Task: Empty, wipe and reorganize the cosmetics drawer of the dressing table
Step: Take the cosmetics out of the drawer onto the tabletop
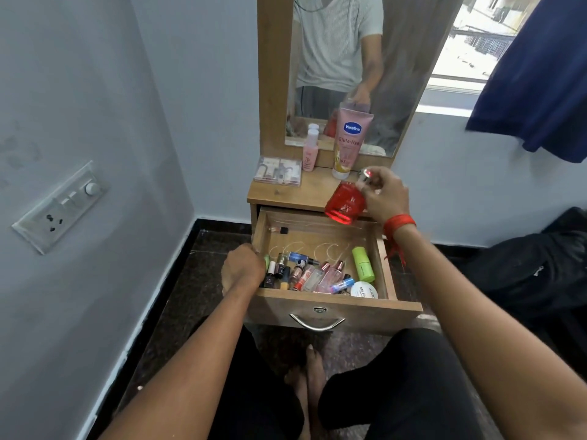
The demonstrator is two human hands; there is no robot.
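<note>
Emptying early: R hand [386, 195] pinches red bottle [344, 203] by cap; L hand [243, 268] at drawer [336, 308] wall, grip unclear. Most items [317, 274] inside; wipe/reorg pending.

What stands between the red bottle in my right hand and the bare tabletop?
Nothing visible. The red bottle hangs at the front edge of the tabletop; the pink tube stands further back, the clear box left.
</note>
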